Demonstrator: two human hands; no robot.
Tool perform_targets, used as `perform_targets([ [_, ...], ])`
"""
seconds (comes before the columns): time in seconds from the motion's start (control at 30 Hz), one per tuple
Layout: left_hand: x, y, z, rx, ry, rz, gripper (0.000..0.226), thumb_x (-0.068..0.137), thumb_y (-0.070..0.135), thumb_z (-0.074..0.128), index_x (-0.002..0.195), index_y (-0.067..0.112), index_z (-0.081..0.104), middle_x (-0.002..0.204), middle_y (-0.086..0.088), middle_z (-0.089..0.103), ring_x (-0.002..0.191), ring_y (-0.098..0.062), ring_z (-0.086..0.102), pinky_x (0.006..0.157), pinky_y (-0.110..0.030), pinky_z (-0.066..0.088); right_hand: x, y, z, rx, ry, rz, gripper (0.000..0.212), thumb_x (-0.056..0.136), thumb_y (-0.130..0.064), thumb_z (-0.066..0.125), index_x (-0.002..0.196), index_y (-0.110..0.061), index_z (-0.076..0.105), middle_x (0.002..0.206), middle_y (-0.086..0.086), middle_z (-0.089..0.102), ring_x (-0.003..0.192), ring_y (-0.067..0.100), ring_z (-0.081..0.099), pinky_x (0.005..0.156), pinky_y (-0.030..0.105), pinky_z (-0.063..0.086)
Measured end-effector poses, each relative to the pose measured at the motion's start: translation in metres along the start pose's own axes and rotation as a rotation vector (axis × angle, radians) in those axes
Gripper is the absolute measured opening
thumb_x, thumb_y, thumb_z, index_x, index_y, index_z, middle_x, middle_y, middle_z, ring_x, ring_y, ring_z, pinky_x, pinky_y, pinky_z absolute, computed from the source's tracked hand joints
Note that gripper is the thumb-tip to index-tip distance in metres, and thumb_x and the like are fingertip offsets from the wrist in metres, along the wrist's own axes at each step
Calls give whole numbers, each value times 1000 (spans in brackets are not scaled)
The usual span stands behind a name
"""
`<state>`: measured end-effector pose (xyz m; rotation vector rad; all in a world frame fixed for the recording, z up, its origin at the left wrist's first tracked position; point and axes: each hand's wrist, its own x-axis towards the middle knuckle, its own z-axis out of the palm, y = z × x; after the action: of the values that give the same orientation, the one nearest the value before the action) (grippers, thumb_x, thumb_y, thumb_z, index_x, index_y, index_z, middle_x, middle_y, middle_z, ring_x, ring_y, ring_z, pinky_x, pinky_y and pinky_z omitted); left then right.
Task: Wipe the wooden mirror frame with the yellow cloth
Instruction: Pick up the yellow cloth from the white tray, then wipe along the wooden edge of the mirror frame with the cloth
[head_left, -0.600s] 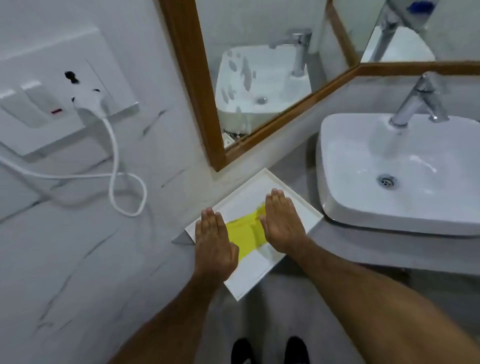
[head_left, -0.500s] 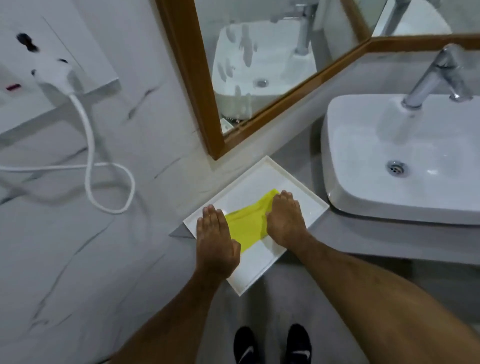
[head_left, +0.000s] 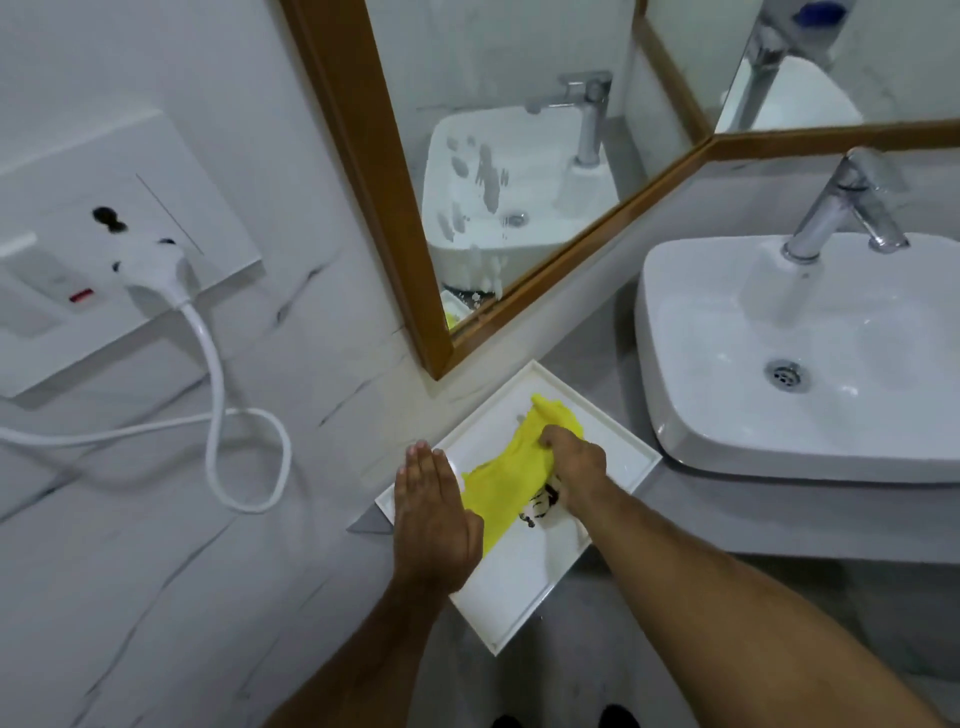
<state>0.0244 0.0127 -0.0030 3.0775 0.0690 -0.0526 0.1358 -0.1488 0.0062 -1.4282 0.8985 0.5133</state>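
Observation:
The yellow cloth (head_left: 511, 475) lies bunched on a white tray (head_left: 524, 603) on the grey counter. My right hand (head_left: 576, 465) has its fingers curled into the cloth's upper part. My left hand (head_left: 434, 517) lies flat, fingers together and straight, over the tray's left corner and the cloth's left edge. The wooden mirror frame (head_left: 363, 156) runs up the wall just above the tray, and its lower rail (head_left: 582, 244) slants to the right.
A white basin (head_left: 727, 415) with a chrome tap (head_left: 841, 202) sits right of the tray. On the left wall a white plug (head_left: 156, 265) sits in a socket plate, and its cable (head_left: 249, 457) loops down. A small dark mark shows on the tray under the cloth.
My right hand has closed from flat into a grip on the cloth and pulled it up into a bunch. A dark mark on the tray is uncovered.

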Motion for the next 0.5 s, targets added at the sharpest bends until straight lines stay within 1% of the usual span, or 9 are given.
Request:
perform_targets([
  [0.07,7,3,-25,-2,52,13,84,77,28,61,143,-15,32,152,-36,29,143,-50,27,116,-60,27,-19,-12,-2,197,-94,-8,15,75,-15,67,85,-10,58,85,16,64,78,33,64,72,42,57],
  [0.13,14,6,-57,14,90,28,84,79,32,58,145,-13,32,154,-34,27,144,-48,25,116,-58,26,-39,-28,-8,299,-145,-60,13,82,-15,61,95,-12,59,106,22,65,100,39,64,92,57,53],
  [0.17,17,7,-73,23,118,45,82,80,32,54,144,-13,33,153,-34,28,143,-48,27,115,-59,29,-49,-39,-11,324,-153,-97,18,86,-15,59,102,-10,60,114,24,63,108,40,62,98,60,49],
  [0.23,24,9,-102,15,180,96,79,77,28,49,142,-14,35,152,-35,29,142,-49,29,112,-61,33,-71,-64,-14,362,-187,-157,32,94,-20,58,119,0,58,122,26,62,116,40,59,103,57,45],
  [0.27,27,10,-123,14,211,127,79,76,27,49,142,-15,36,152,-36,28,142,-50,28,113,-60,33,-88,-83,-17,382,-225,-185,36,96,-21,57,123,2,57,118,26,63,115,39,59,103,54,45],
  [0.33,35,12,-162,21,273,172,83,73,30,51,142,-14,37,154,-34,23,144,-49,25,116,-57,25,-119,-121,-24,394,-278,-256,32,97,-16,55,123,3,55,105,23,65,101,37,60,92,48,48],
  [0.37,39,15,-182,29,312,202,83,72,31,52,141,-13,38,154,-33,22,144,-49,26,117,-55,21,-136,-142,-27,394,-295,-299,32,97,-12,54,124,4,54,106,22,64,97,36,60,89,46,49],
  [0.43,47,21,-224,60,396,260,81,74,32,58,138,-14,43,153,-33,23,141,-51,31,116,-55,20,-171,-184,-33,408,-305,-374,37,95,-5,54,129,7,52,119,22,61,105,37,60,92,46,49],
  [0.5,54,28,-269,93,472,307,81,75,36,64,135,-16,46,149,-36,30,138,-53,35,115,-58,25,-207,-225,-37,475,-300,-408,37,96,-7,54,129,8,52,115,16,61,110,37,61,87,43,49],
])
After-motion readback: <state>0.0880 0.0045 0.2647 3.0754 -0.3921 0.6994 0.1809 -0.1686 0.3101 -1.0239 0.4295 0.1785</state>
